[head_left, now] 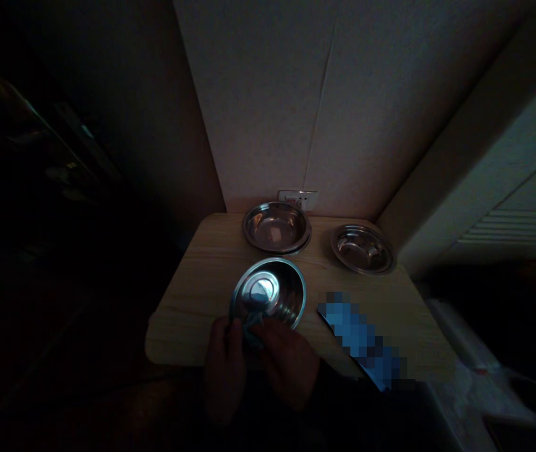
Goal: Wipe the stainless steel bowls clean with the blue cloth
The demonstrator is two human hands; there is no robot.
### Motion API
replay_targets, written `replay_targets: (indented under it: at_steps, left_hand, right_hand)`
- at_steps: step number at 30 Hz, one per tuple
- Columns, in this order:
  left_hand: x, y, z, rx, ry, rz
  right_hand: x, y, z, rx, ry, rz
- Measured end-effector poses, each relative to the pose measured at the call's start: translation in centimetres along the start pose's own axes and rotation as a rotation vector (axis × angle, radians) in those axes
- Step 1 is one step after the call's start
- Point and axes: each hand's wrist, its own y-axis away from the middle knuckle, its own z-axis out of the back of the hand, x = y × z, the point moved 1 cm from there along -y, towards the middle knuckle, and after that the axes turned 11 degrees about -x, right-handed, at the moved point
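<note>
A shiny metal bowl [291, 282] is tilted toward me near the front of the small wooden table [187, 301]. My left hand [225, 364] is closed on its lower left rim, thumb on the inner side. Against the bowl's near rim, my right hand [289, 361] is closed on a bluish cloth [253, 333]. The cloth is bunched up and partly covered by the fingers. Dim light hides the fingertips and the bowl's underside.
Behind stand stacked metal bowls [275, 232] by a wall socket [299, 199]. Another metal bowl [362, 250] sits at the back right. A phone-like device [362, 342] with a pixelated, lit screen lies to the right. A wall [268, 113] rises behind the table.
</note>
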Motion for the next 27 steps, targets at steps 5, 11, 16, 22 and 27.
replay_targets:
  at_steps: [5, 11, 16, 22, 27]
  left_hand:
    - [1.0, 0.1, -0.1, -0.021, 0.020, 0.066]
    - [0.7, 0.4, -0.3, 0.072, 0.036, 0.091]
    - [0.2, 0.2, 0.1, 0.131, 0.036, 0.118]
    - [0.1, 0.7, 0.0, 0.119, 0.090, 0.146]
    - [0.1, 0.9, -0.3, 0.087, 0.112, 0.118]
  right_hand:
    - [-0.9, -0.9, 1.7, 0.146, 0.131, 0.097]
    - [-1.3, -2.1, 0.9, 0.141, 0.078, 0.184]
    - [-1.4, -5.1, -0.4, 0.025, 0.202, 0.258]
    - [-1.7, -5.6, 1.2, 0.096, 0.430, 0.030]
    - [-0.7, -3.5, 1.9, 0.223, 0.282, 0.031]
